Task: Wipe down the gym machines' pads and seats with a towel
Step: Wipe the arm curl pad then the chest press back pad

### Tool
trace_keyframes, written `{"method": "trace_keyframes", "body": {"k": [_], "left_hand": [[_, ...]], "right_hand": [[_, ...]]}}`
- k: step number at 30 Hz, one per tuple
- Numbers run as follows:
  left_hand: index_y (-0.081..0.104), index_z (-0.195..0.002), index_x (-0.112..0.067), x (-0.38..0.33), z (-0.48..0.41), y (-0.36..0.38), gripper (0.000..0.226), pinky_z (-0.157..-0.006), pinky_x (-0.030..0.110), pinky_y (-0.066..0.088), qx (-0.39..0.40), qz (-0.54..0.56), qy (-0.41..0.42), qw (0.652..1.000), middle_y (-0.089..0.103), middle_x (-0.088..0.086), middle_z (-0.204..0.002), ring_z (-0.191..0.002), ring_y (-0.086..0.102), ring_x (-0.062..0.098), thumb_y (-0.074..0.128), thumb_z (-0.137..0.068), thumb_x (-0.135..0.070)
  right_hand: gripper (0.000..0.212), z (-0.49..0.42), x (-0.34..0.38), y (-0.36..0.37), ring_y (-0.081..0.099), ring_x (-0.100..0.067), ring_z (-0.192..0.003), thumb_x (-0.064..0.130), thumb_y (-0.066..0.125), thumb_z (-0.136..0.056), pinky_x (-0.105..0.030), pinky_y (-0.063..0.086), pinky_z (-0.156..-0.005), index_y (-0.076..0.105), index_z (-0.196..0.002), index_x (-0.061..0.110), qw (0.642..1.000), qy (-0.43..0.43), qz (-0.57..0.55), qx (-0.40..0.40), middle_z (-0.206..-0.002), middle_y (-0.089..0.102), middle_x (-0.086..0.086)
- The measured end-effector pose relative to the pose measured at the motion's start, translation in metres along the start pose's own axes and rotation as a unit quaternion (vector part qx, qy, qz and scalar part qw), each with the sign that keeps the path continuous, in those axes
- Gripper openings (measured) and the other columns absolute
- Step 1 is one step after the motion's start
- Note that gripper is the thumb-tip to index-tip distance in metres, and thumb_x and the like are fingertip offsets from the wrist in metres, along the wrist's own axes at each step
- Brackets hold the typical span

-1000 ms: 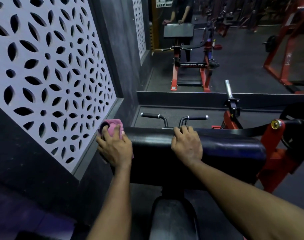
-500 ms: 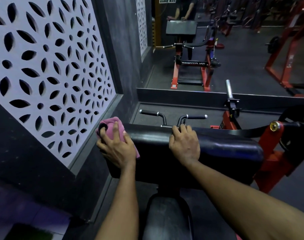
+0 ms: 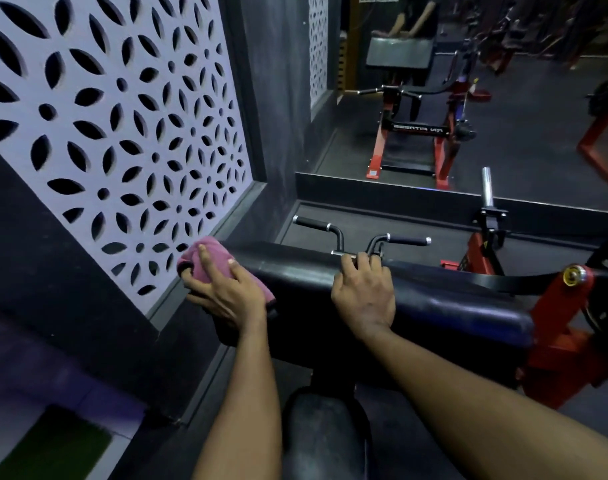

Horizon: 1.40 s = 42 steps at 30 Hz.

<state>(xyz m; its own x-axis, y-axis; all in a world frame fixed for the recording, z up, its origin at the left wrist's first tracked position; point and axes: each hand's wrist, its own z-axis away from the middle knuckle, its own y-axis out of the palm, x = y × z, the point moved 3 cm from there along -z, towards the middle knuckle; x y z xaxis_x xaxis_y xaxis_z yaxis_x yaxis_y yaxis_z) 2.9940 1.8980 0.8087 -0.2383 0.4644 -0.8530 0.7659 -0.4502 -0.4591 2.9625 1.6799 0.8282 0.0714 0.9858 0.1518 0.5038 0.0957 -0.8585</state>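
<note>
A wide black arm pad (image 3: 444, 306) of a red-framed curl machine stretches across the middle. At the pad's left end my left hand (image 3: 226, 292) grips a folded pink towel (image 3: 209, 258) and presses it against the pad's corner. Over the pad's top edge lies my right hand (image 3: 363, 292), its fingers curled over the far side near the handle bar. Below the pad, between my forearms, sits the machine's dark seat (image 3: 325, 431).
A perforated white wall panel (image 3: 115, 133) stands close on the left. Two black handles (image 3: 361, 237) jut out beyond the pad. The red frame (image 3: 559, 323) and a chrome weight peg (image 3: 486, 192) are to the right. A wall mirror (image 3: 503, 98) ahead reflects the machine.
My left hand and the towel have slid up and slightly right around the pad's left end. My right hand keeps its place on the pad's top edge.
</note>
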Motion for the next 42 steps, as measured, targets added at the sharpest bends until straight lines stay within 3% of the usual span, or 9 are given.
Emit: {"method": "trace_keyframes", "body": {"k": [5, 10, 18, 24, 27, 31, 37, 42], "left_hand": [[0.029, -0.157, -0.032, 0.005, 0.036, 0.011, 0.069, -0.104, 0.052, 0.038, -0.021, 0.052, -0.134, 0.989, 0.035, 0.017, -0.150, -0.121, 0.043, 0.043, 0.044, -0.091, -0.048], [0.022, -0.158, -0.030, 0.026, 0.081, 0.007, 0.070, -0.107, 0.053, 0.041, 0.048, 0.101, -0.131, 0.985, 0.033, 0.016, -0.144, -0.125, 0.044, 0.042, 0.049, -0.096, -0.049], [0.024, -0.158, -0.038, 0.020, 0.000, -0.003, 0.063, -0.102, 0.047, 0.046, -0.023, 0.109, -0.165, 0.980, 0.028, 0.012, -0.146, -0.124, 0.045, 0.038, 0.050, -0.101, -0.039], [0.025, -0.159, -0.034, 0.007, 0.075, -0.001, 0.074, -0.100, 0.048, 0.044, 0.050, 0.093, -0.088, 0.991, 0.034, 0.015, -0.139, -0.118, 0.049, 0.041, 0.061, -0.094, -0.034], [0.025, -0.159, -0.028, -0.002, 0.111, -0.003, 0.077, -0.098, 0.047, 0.044, 0.108, 0.119, -0.066, 0.985, 0.033, 0.019, -0.139, -0.121, 0.046, 0.041, 0.065, -0.094, -0.029], [0.025, -0.159, -0.027, -0.004, 0.102, -0.002, 0.072, -0.099, 0.048, 0.044, 0.106, 0.143, -0.084, 0.980, 0.030, 0.022, -0.143, -0.123, 0.046, 0.042, 0.061, -0.096, -0.028], [0.019, -0.160, -0.025, -0.011, 0.101, -0.003, 0.075, -0.106, 0.048, 0.040, 0.097, 0.112, -0.089, 0.985, 0.026, 0.024, -0.146, -0.130, 0.041, 0.043, 0.058, -0.097, -0.036], [0.019, -0.160, -0.027, -0.025, 0.119, -0.006, 0.075, -0.103, 0.049, 0.040, 0.070, 0.060, -0.118, 0.989, 0.029, 0.022, -0.142, -0.121, 0.046, 0.046, 0.057, -0.097, -0.038]], "right_hand": [[0.022, 0.000, 0.000, 0.000, 0.055, -0.031, -0.088, 0.028, 0.062, -0.083, -0.043, 0.045, -0.072, 0.065, -0.100, 0.014, 1.000, -0.004, 0.004, 0.004, -0.095, 0.061, -0.011], [0.021, 0.001, 0.000, -0.001, 0.054, -0.032, -0.088, 0.027, 0.061, -0.084, -0.043, 0.045, -0.073, 0.064, -0.100, 0.014, 1.000, -0.006, 0.002, 0.009, -0.095, 0.060, -0.011], [0.024, 0.000, -0.001, 0.003, 0.055, -0.031, -0.089, 0.028, 0.058, -0.086, -0.042, 0.044, -0.073, 0.065, -0.103, 0.013, 1.000, -0.009, 0.009, -0.005, -0.097, 0.061, -0.011], [0.024, 0.000, 0.000, 0.004, 0.053, -0.030, -0.090, 0.028, 0.055, -0.086, -0.042, 0.043, -0.076, 0.065, -0.104, 0.014, 1.000, 0.000, 0.003, 0.000, -0.097, 0.061, -0.011], [0.023, 0.000, -0.003, 0.000, 0.053, -0.030, -0.093, 0.029, 0.052, -0.087, -0.043, 0.043, -0.080, 0.064, -0.101, 0.015, 0.999, 0.020, -0.038, 0.019, -0.098, 0.060, -0.009], [0.020, -0.004, -0.022, -0.007, 0.053, -0.030, -0.099, 0.028, 0.057, -0.089, -0.043, 0.045, -0.086, 0.065, -0.102, 0.014, 0.986, 0.030, -0.155, 0.060, -0.102, 0.058, -0.008], [0.018, -0.002, -0.061, -0.028, 0.055, -0.030, -0.099, 0.034, 0.061, -0.089, -0.041, 0.045, -0.082, 0.070, -0.100, 0.023, 0.977, -0.094, -0.159, 0.112, -0.099, 0.060, 0.000], [0.024, -0.025, -0.090, -0.031, 0.055, -0.018, -0.095, 0.030, 0.069, -0.090, -0.030, 0.042, -0.084, 0.077, -0.113, 0.028, 0.926, -0.207, -0.233, 0.211, -0.095, 0.059, 0.010]]}}
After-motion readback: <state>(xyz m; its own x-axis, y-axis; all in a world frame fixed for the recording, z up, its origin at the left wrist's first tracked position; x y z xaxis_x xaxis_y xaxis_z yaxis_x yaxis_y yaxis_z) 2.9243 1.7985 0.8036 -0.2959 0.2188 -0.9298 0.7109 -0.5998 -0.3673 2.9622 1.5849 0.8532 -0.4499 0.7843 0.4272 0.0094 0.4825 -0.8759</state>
